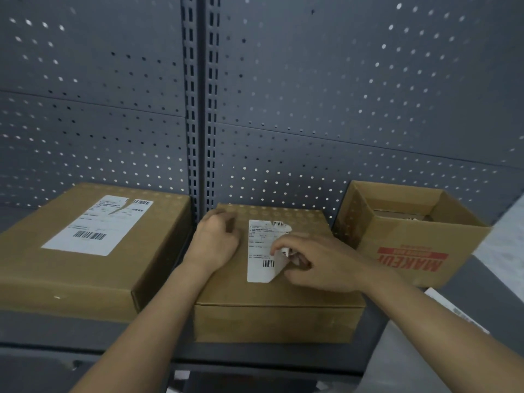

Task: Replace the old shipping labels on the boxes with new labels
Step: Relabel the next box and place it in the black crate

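Cardboard box [278, 293] with a partly lifted shipping label [259, 251].
Right hand [317, 262] pinches the raised edge; left hand [215, 239] rests on the box, fingers relaxed.

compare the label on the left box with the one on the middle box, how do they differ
The left label lies flat, untouched; the middle label has its lower right part peeled up, pinched by the right hand. The left label looks larger than the middle label. The left label has a tear down from its top edge; the middle label is ragged at its top right corner. Both are white with barcodes.
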The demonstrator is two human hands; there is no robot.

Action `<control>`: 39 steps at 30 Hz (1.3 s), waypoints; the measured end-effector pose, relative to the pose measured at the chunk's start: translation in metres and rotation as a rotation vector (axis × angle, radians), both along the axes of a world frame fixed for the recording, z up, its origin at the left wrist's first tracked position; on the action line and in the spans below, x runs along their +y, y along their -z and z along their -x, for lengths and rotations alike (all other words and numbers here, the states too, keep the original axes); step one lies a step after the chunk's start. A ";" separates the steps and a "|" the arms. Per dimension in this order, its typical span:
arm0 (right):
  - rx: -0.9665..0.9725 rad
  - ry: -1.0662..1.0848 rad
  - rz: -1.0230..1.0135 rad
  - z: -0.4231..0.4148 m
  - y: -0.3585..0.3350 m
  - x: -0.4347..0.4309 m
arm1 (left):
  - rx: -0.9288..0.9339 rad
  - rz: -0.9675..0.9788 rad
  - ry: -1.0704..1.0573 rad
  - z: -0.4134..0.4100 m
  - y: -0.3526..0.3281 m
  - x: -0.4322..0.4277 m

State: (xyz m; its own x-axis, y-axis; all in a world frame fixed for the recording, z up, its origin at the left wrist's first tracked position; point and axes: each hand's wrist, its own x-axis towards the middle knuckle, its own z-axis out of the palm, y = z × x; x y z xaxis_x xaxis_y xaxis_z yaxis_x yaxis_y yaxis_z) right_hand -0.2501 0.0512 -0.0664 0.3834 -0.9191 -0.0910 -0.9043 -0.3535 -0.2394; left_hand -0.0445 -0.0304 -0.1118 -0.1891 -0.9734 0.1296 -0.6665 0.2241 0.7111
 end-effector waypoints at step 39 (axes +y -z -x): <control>-0.052 0.192 0.258 -0.029 0.018 -0.014 | -0.091 -0.035 -0.011 -0.006 0.009 0.015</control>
State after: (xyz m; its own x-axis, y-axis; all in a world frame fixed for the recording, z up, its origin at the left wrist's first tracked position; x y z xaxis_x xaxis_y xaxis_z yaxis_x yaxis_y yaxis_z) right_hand -0.2207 0.0370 -0.0845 0.1984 -0.9654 0.1692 -0.9492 -0.2322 -0.2122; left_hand -0.0387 -0.0154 -0.1208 -0.1880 -0.9791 0.0777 -0.7312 0.1923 0.6545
